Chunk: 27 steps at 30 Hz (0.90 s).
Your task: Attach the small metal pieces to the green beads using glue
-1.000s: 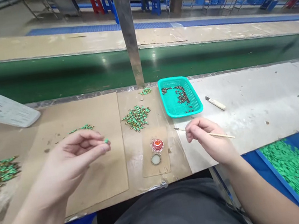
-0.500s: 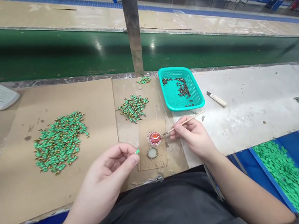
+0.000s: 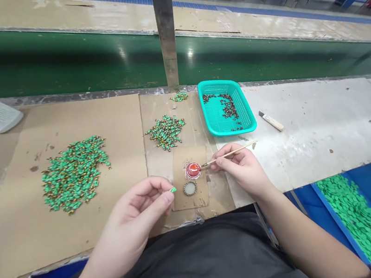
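While left fingers (image 3: 168,197) are pinching a likely light piece (image 3: 174,189) by one end, right fingers (image 3: 223,163) are gripping a brush (image 3: 235,151).

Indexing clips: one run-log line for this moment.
left hand: small green piece; right hand: thin wooden-handled brush; bristles: at glossy red round dish

No lettering, label, brand or number can be read; no sign either.

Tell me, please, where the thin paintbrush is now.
In the head view, the thin paintbrush is in the right hand, its tip at the right edge of the red dish.
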Motion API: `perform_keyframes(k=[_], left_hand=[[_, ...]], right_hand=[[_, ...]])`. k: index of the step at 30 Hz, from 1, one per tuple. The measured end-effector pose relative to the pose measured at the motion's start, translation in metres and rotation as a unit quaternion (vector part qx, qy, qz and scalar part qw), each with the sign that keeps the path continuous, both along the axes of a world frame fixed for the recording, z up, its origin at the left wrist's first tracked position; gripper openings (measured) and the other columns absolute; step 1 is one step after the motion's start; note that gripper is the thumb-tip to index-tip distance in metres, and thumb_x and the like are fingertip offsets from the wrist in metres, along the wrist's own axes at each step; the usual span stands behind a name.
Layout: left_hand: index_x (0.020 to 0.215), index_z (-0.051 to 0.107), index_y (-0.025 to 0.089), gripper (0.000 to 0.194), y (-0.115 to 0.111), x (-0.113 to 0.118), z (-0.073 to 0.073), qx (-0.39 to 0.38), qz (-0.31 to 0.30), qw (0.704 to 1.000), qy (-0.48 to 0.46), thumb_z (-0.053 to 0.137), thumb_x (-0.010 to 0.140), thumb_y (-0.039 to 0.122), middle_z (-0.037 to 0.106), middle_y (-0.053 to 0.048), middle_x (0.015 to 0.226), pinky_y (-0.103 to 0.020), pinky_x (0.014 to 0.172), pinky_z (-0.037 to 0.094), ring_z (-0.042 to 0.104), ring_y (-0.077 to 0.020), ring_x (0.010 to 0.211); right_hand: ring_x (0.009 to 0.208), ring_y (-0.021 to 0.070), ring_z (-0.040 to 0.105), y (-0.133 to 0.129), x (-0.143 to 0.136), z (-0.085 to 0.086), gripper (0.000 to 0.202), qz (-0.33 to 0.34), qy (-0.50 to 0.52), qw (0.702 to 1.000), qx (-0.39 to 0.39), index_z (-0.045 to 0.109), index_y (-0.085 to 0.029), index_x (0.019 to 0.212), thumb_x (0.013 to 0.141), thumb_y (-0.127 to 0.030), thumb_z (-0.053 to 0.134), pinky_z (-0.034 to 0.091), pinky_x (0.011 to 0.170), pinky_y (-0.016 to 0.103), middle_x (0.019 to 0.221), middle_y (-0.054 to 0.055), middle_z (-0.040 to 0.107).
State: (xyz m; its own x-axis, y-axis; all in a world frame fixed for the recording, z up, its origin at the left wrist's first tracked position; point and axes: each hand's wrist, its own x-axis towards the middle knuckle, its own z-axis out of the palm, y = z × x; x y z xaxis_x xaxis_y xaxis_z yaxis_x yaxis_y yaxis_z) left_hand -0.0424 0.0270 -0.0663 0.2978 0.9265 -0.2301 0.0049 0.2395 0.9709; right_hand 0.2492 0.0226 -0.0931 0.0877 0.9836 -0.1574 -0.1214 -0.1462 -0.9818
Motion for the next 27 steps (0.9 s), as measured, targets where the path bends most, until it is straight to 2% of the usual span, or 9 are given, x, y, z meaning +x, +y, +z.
perform_keyframes(k=[3, 6, 8, 11, 14, 17, 22, 24, 27], left_hand=[[0.094, 0.086, 0.028, 0.028, 0.000, 0.001, 0.000, -0.032, 0.004, 0.999, -0.024, 0.096, 0.097, 0.055, 0.070, -0.001, 0.076, -0.024, 0.063, 0.056, 0.062, -0.0175, 0.071], [0.088, 0.086, 0.027, 0.030, 0.000, 0.005, 0.004, -0.056, 0.023, 0.997, -0.048, 0.100, 0.091, 0.053, 0.073, -0.002, 0.074, -0.024, 0.064, 0.057, 0.065, -0.0175, 0.071], [0.084, 0.087, 0.026, 0.029, 0.001, 0.008, 0.009, -0.065, 0.033, 0.996, -0.053, 0.103, 0.087, 0.050, 0.080, -0.004, 0.081, -0.025, 0.066, 0.060, 0.070, -0.0178, 0.072], [0.078, 0.087, 0.025, 0.028, 0.001, 0.013, 0.014, -0.073, 0.049, 0.994, -0.060, 0.106, 0.083, 0.045, 0.087, -0.007, 0.098, -0.027, 0.074, 0.066, 0.081, -0.0213, 0.086], [0.074, 0.085, 0.025, 0.028, -0.001, 0.018, 0.016, -0.087, 0.049, 0.991, -0.091, 0.106, 0.084, 0.040, 0.092, -0.009, 0.109, -0.028, 0.081, 0.070, 0.088, -0.0262, 0.103], [0.075, 0.085, 0.025, 0.027, -0.003, 0.023, 0.018, -0.107, 0.017, 0.985, -0.136, 0.105, 0.087, 0.039, 0.095, -0.011, 0.116, -0.030, 0.087, 0.073, 0.090, -0.0279, 0.111], [0.076, 0.085, 0.026, 0.028, -0.006, 0.030, 0.025, -0.152, -0.044, 0.961, -0.229, 0.107, 0.085, 0.040, 0.096, -0.007, 0.112, -0.035, 0.092, 0.075, 0.091, -0.0265, 0.103], [0.077, 0.085, 0.026, 0.028, -0.007, 0.031, 0.026, -0.159, -0.054, 0.954, -0.249, 0.108, 0.084, 0.039, 0.095, -0.006, 0.110, -0.038, 0.093, 0.075, 0.091, -0.0261, 0.098], [0.078, 0.083, 0.024, 0.028, -0.008, 0.031, 0.025, -0.166, -0.069, 0.947, -0.265, 0.108, 0.085, 0.037, 0.095, -0.006, 0.112, -0.037, 0.095, 0.075, 0.090, -0.0249, 0.098]], right_hand=[[0.091, 0.0249, 0.090, 0.000, 0.001, 0.000, 0.039, 0.000, 0.009, 1.000, -0.003, 0.079, -0.024, 0.096, 0.088, -0.052, 0.103, 0.076, 0.090, 0.042, 0.096, 0.006, 0.089], [0.091, 0.0248, 0.090, 0.000, 0.001, 0.000, 0.035, -0.002, 0.017, 1.000, 0.000, 0.078, -0.024, 0.095, 0.088, -0.048, 0.103, 0.077, 0.091, 0.043, 0.098, 0.006, 0.090], [0.091, 0.0245, 0.090, 0.000, 0.000, 0.001, 0.032, -0.006, 0.023, 1.000, 0.005, 0.078, -0.024, 0.094, 0.088, -0.045, 0.102, 0.077, 0.092, 0.044, 0.098, 0.006, 0.090], [0.089, 0.0234, 0.090, -0.001, -0.001, 0.007, 0.028, -0.012, 0.030, 0.999, 0.022, 0.078, -0.024, 0.093, 0.089, -0.041, 0.101, 0.077, 0.090, 0.042, 0.096, 0.005, 0.089], [0.087, 0.0225, 0.090, -0.006, -0.003, 0.021, 0.025, -0.015, 0.038, 0.998, 0.040, 0.078, -0.025, 0.092, 0.090, -0.037, 0.100, 0.076, 0.087, 0.040, 0.095, 0.004, 0.089], [0.090, 0.0235, 0.090, -0.016, -0.009, 0.041, 0.021, -0.001, 0.046, 0.996, 0.073, 0.079, -0.026, 0.093, 0.094, -0.033, 0.099, 0.077, 0.088, 0.041, 0.095, 0.003, 0.090], [0.104, 0.0258, 0.093, -0.033, -0.020, 0.070, 0.011, 0.048, 0.069, 0.989, 0.125, 0.083, -0.027, 0.100, 0.104, -0.024, 0.093, 0.077, 0.099, 0.045, 0.103, 0.003, 0.093], [0.106, 0.0255, 0.093, -0.038, -0.023, 0.076, 0.011, 0.061, 0.067, 0.987, 0.133, 0.084, -0.027, 0.102, 0.105, -0.018, 0.091, 0.077, 0.102, 0.045, 0.106, 0.004, 0.093], [0.103, 0.0235, 0.092, -0.041, -0.024, 0.077, 0.018, 0.075, 0.055, 0.985, 0.142, 0.085, -0.026, 0.105, 0.103, -0.009, 0.088, 0.076, 0.098, 0.040, 0.109, 0.005, 0.093]])
